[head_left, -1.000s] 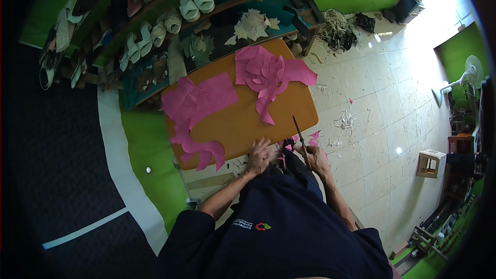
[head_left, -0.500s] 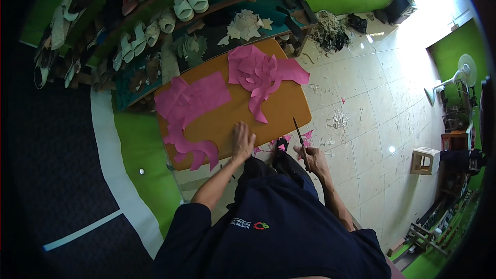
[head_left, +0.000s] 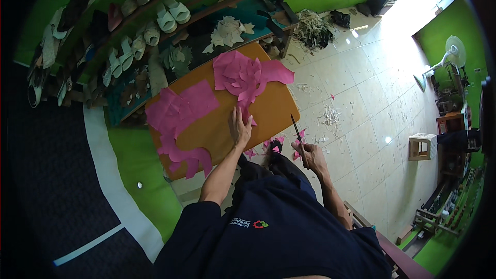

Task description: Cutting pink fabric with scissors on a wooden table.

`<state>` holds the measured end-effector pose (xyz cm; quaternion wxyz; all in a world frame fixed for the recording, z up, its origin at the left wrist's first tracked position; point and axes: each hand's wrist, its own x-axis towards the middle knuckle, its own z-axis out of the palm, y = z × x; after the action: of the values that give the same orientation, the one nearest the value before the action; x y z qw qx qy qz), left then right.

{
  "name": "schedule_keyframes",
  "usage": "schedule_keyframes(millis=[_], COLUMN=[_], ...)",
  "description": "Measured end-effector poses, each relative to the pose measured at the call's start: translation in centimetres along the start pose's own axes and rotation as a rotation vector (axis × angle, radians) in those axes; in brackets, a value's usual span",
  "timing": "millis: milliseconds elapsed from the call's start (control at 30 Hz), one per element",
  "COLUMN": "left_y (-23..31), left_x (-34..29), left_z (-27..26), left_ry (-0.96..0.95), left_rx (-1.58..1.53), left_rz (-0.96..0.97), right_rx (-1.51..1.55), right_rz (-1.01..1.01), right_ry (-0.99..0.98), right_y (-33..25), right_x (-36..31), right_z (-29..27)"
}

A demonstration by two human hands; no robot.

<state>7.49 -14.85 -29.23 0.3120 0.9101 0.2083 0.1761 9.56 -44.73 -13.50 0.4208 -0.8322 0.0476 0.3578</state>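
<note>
My left hand (head_left: pixel 241 130) lies over the table with its fingers stretched out. Its fingertips touch the lower tail of a pink sheet (head_left: pixel 279 72), which has a heap of small cut pink pieces (head_left: pixel 243 76) on it. Away from the table's near right corner, my right hand (head_left: pixel 313 158) is closed around a pair of dark scissors (head_left: pixel 296 130), blades pointing up and away from me. A second pink sheet (head_left: pixel 199 98) with more cut pieces rests on the left part of the table, its curved strip (head_left: pixel 194 157) reaching the near edge.
The orange-brown table (head_left: pixel 268 108) stands before me. Behind it are shelves with sandals (head_left: pixel 178 10) and piled scraps (head_left: pixel 227 32). Pink offcuts (head_left: pixel 279 140) lie by my feet. Trimmings (head_left: pixel 329 116) litter the tiled floor. To the right are a stool (head_left: pixel 421 147) and a fan (head_left: pixel 454 51).
My left hand has moved away from me, from bare table to the tail of the right pink sheet. My right hand keeps its hold on the scissors. The whole view has shifted slightly.
</note>
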Motion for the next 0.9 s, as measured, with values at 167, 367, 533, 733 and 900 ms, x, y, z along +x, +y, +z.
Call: schedule_keyframes(millis=[167, 367, 533, 733, 900], left_y=[-1.8, -2.5, -0.4, 6.6, 9.9], left_x=[0.5, -3.0, -5.8, -7.8, -4.7], left_z=[1.4, 1.4, -1.0, -3.7, -6.3], left_ry=[-0.115, -0.056, -0.125, -0.610, -0.398], left_rx=[0.119, 0.171, 0.161, -0.932, -1.409], left_rz=[0.040, 0.009, 0.366, -0.603, -0.734], right_rx=[-0.004, 0.044, 0.033, 0.055, 0.277], right_rz=[-0.015, 0.054, 0.022, -0.009, -0.097], right_ry=[0.030, -0.007, 0.004, 0.055, 0.141], right_y=[0.6, 0.6, 0.1, 0.3, -1.6], right_x=[-1.0, -1.6, -1.6, -0.8, -0.5], right_z=[-0.1, -0.1, 0.3, 0.7, 2.0])
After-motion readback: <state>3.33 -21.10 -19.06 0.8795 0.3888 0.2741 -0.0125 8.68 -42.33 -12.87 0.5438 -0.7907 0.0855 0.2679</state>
